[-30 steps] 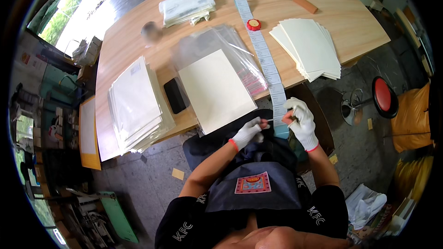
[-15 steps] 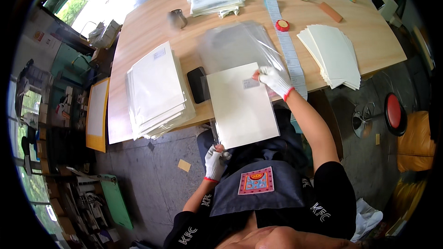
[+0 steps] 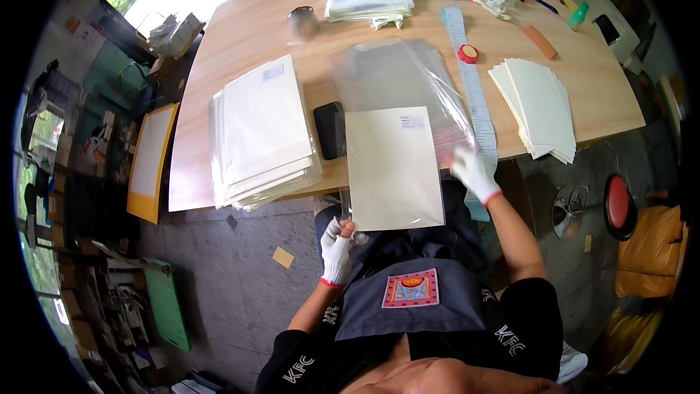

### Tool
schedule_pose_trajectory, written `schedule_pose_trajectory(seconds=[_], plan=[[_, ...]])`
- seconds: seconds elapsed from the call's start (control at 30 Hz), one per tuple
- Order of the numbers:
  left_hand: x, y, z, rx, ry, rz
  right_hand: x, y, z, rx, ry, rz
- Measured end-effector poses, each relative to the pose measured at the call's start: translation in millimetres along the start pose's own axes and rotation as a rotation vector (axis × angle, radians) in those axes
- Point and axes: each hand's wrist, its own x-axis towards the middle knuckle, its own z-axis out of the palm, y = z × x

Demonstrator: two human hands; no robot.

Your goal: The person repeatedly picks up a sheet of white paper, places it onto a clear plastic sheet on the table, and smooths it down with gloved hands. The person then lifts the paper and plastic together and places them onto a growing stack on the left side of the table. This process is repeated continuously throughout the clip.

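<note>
A cream sheet (image 3: pixel 394 175) in a clear plastic sleeve, with a small white label near its upper right corner, overhangs the table's front edge. My left hand (image 3: pixel 337 252), in a white glove with a red cuff, pinches the sleeve's lower left corner. To the right of the sheet is my gloved right hand (image 3: pixel 475 175), beside the front edge of the clear plastic bags (image 3: pixel 401 76); its fingers are smeared by motion. Those bags lie partly under the sheet. On the left rests a stack of labelled cream sheets in clear sleeves (image 3: pixel 259 135).
A black phone (image 3: pixel 329 131) lies between stack and sheet. Right of the bags run a label strip (image 3: pixel 475 106) with a red tape roll (image 3: pixel 468 53) and fanned cream sheets (image 3: pixel 536 109). Behind stand a metal cup (image 3: pixel 302 22) and white packs (image 3: pixel 368 0). A red stool (image 3: pixel 618 206) is at right.
My right hand has come away from the label at the sheet's upper right and moved down and right. My left hand keeps its pinch on the corner. The whole view has shifted slightly.
</note>
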Motion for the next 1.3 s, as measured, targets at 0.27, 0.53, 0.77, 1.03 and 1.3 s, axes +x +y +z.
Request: schedule_pose_trajectory(seconds=[0.27,0.53,0.77,1.03,1.3], plan=[[4.2,86.3,12.3,0.532,-0.014,0.704,-32.2,-79.3,46.5,1.022,-0.592,0.284],[68.0,179.0,-92.1,0.626,0.575,0.843,100.9,-224.3,81.3,0.823,-0.392,-0.143],[102.7,119.5,-151.7,0.337,0.782,0.967,83.0,-201.7,67.7,1.089,-0.478,-0.044],[84.1,-17.0,-192.3,0.451,0.785,0.571,-2.4,32.6,-7.0,0.980,0.413,0.293],[65.7,-62.7,-122.0,0.562,0.442,0.479,-37.1,148.1,-97.7,1.550,0.540,0.938]])
